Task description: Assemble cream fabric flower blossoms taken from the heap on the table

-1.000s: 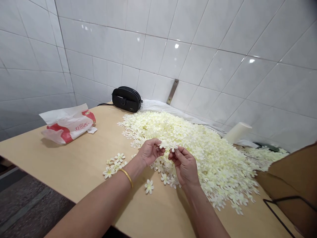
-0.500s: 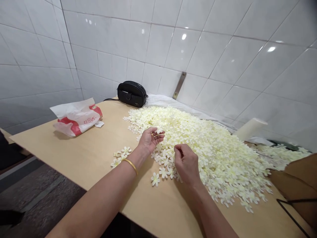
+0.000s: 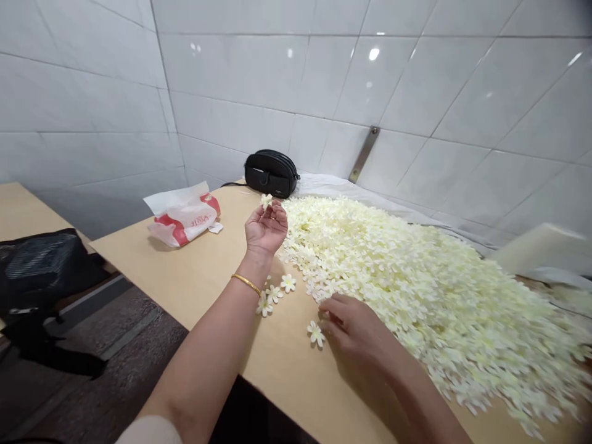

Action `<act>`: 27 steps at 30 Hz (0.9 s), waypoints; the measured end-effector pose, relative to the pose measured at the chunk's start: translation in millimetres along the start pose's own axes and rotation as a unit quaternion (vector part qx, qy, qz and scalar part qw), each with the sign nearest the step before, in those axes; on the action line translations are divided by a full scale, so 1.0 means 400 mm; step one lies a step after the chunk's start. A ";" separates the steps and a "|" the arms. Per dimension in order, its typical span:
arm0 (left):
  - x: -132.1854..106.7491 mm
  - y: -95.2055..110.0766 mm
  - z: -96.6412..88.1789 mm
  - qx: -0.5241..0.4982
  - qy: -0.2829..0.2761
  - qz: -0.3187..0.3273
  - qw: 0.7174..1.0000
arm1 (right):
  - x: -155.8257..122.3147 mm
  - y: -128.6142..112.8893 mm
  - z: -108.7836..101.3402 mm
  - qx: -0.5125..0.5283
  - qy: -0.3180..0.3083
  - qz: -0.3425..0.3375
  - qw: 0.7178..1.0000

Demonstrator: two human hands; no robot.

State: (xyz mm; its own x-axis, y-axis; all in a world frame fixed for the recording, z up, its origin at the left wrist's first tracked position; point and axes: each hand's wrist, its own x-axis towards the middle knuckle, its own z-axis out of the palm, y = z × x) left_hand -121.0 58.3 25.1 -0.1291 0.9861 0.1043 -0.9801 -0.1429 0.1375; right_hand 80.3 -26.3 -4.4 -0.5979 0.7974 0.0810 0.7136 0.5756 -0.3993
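Between the thumb and fingers of my left hand [image 3: 267,229] a small white artificial flower [image 3: 266,201] is pinched, raised above the table, palm turned up. My right hand [image 3: 354,324] hovers low at the near edge of a big heap of white flowers [image 3: 393,265]; its fingers are bent and part of them is hidden, so I cannot see whether they hold anything. A single loose flower [image 3: 316,333] lies just left of the right fingertips. Below my left wrist, several flowers [image 3: 274,293] lie in a small group on the wooden table [image 3: 217,280].
A red and white tissue pack [image 3: 185,219] lies at the left, and a black pouch [image 3: 271,174] stands at the back by the tiled wall. Behind the heap is white sheeting [image 3: 324,185]; a pale roll [image 3: 539,246] stands at the right. A black bag [image 3: 41,271] sits far left.
My left hand has moved up and left with the flower, turning its palm upward. My right hand has loosened from a closed fist and moved lower, beside the loose flower. The view has swung left.
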 end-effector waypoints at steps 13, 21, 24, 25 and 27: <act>-0.030 -0.056 -0.005 0.251 0.006 -0.063 0.966 | 0.022 0.037 0.010 -0.006 0.324 -0.005 0.946; -0.128 -0.233 -0.024 0.509 -0.109 -0.091 0.849 | 0.026 0.030 -0.008 0.037 0.450 -0.003 0.892; -0.136 -0.228 -0.020 0.499 -0.125 -0.114 0.850 | 0.027 0.037 -0.009 0.060 0.425 0.025 0.903; -0.136 -0.225 -0.019 0.493 -0.125 -0.125 0.852 | 0.027 0.040 -0.010 0.074 0.423 0.037 0.902; -0.135 -0.222 -0.018 0.479 -0.125 -0.149 0.856 | 0.025 0.044 -0.012 0.106 0.425 0.053 0.897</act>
State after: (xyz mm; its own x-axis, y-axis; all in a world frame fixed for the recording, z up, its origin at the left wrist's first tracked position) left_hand -28.1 18.2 0.1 0.2593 0.9590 0.1141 -0.3751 -0.0089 0.9269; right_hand 88.7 -7.1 -6.2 0.0282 0.7478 0.6633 0.6113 0.5122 -0.6033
